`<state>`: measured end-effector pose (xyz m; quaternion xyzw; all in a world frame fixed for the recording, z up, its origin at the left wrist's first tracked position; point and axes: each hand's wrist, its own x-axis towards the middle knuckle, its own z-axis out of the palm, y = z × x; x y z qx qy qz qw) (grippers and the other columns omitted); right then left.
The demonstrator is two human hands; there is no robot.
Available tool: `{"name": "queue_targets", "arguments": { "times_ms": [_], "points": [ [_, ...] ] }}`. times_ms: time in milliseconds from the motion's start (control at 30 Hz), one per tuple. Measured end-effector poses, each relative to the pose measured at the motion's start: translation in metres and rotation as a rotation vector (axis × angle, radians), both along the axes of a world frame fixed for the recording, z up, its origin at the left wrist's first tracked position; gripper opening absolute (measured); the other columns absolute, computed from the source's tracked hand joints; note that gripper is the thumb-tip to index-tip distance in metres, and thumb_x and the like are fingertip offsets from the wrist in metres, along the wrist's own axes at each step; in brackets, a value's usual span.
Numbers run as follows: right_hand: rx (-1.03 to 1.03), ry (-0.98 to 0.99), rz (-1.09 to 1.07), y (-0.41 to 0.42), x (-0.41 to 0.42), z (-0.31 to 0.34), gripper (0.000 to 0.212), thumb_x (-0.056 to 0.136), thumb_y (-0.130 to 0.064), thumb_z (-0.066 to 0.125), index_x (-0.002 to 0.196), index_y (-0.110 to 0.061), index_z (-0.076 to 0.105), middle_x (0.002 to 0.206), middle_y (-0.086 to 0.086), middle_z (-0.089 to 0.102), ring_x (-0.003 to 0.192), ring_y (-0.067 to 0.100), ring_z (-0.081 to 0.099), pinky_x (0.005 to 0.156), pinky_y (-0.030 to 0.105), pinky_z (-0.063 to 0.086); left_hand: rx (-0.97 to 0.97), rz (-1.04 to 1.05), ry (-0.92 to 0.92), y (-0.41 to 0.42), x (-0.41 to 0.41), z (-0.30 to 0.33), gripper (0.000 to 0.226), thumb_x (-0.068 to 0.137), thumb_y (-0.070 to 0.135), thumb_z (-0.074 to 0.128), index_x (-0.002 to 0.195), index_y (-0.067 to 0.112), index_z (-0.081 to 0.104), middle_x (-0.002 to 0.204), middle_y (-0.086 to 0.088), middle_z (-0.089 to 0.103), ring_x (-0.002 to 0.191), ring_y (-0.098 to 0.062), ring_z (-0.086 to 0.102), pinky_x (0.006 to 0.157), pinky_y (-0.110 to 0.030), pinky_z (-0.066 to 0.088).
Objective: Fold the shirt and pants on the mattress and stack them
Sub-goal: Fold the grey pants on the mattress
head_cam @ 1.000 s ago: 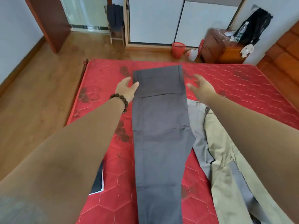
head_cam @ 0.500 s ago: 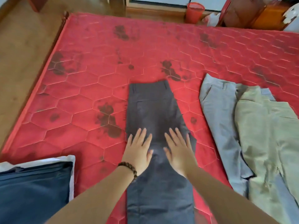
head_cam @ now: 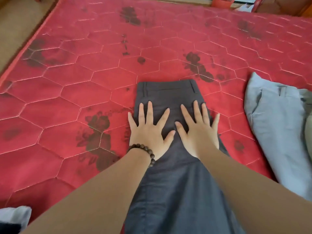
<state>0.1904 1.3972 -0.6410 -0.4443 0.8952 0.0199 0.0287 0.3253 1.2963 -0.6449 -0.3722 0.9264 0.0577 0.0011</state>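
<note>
Item one: dark grey pants, lying flat at the centre of the frame on the red mattress, waistband toward the top, legs running down to the bottom edge between your forearms.

Item two: your left hand, fingers spread and straight, palm down on the pants' left side just below the waistband; the little finger reaches past the fabric edge. No grip on the cloth, only flat pressure. A dark beaded bracelet circles this wrist.

Item three: your right hand, likewise splayed flat on the pants' right side, thumb close to the left thumb, little finger at the fabric's right edge.

Item four: light grey pants, at the right of the frame, apart from the dark pair, waistband up.

Item five: an olive garment, at the far right edge, overlapping the light grey pants; mostly cut off.

Item six: white and dark cloth, lower left corner, kind unclear.

Item seven: a red bin, top edge, beyond the mattress.
</note>
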Motion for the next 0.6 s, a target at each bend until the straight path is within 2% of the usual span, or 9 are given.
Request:
{"name": "queue_targets", "arguments": {
  "times_ms": [100,333,467,600],
  "points": [
    [-0.066,0.01,-0.016,-0.001,-0.005,-0.011,0.063,0.09,-0.066,0.004,0.149,-0.045,0.0,0.162,-0.002,-0.002,0.148,0.022,-0.008,0.115,0.059,-0.004,-0.046,-0.005,0.035,0.0,0.0,-0.006,0.069,0.085,0.072,0.01,0.148,0.046,-0.001,0.161,-0.012,-0.004,0.146,-0.037,-0.009,0.11,-0.068,-0.002],
    [-0.077,-0.007,-0.01,0.0,-0.005,-0.006,0.063,0.089,-0.067,0.006,0.149,-0.046,0.001,0.162,-0.002,-0.002,0.149,0.022,-0.007,0.117,0.057,0.0,-0.05,-0.021,0.044,0.0,-0.001,-0.004,0.07,0.085,0.072,0.01,0.149,0.045,-0.001,0.161,-0.013,-0.003,0.146,-0.038,-0.008,0.109,-0.069,-0.001],
    [0.004,-0.041,0.003,-0.003,-0.007,0.002,0.065,0.088,-0.067,0.002,0.149,-0.045,-0.007,0.161,0.0,-0.01,0.148,0.023,-0.012,0.115,0.06,-0.002,-0.038,-0.025,0.02,-0.003,-0.002,0.002,0.069,0.085,0.072,0.009,0.149,0.045,0.0,0.161,-0.012,-0.003,0.146,-0.036,-0.007,0.109,-0.069,-0.001],
    [0.172,-0.054,0.008,0.005,0.004,0.019,0.068,0.087,-0.066,-0.004,0.149,-0.04,-0.014,0.16,0.004,-0.017,0.147,0.024,-0.018,0.113,0.063,-0.009,-0.074,-0.069,-0.094,0.004,0.003,0.018,0.063,0.093,0.064,0.008,0.151,0.04,0.003,0.161,-0.008,-0.003,0.146,-0.034,-0.013,0.107,-0.072,-0.007]
  ]
}}
